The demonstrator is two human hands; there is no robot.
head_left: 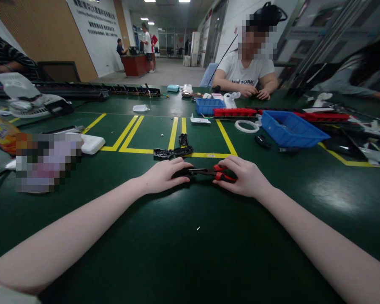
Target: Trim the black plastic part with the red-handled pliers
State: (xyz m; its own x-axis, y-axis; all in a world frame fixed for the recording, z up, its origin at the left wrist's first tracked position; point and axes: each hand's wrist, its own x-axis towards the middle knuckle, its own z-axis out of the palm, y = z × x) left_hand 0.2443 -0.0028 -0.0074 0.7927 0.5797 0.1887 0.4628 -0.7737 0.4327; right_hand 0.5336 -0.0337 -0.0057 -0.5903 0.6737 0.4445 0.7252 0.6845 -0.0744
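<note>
My right hand (245,175) is closed round the red and black handles of the pliers (223,173), whose jaws point left. A small black part is in my left hand (166,175), pinched between thumb and fingers. The pliers' tips meet this part at its right end; its exact shape is mostly hidden by my fingers. Just beyond my left hand, black plastic pieces (167,153) lie on the yellow tape line, with another black piece (183,139) behind them.
The green table (190,261) bears yellow tape lines. Blue bins (293,128) and a white ring (246,126) stand back right. At left are a white box (93,144) and an orange bag (1,131). Across the table a person (248,67) handles something small.
</note>
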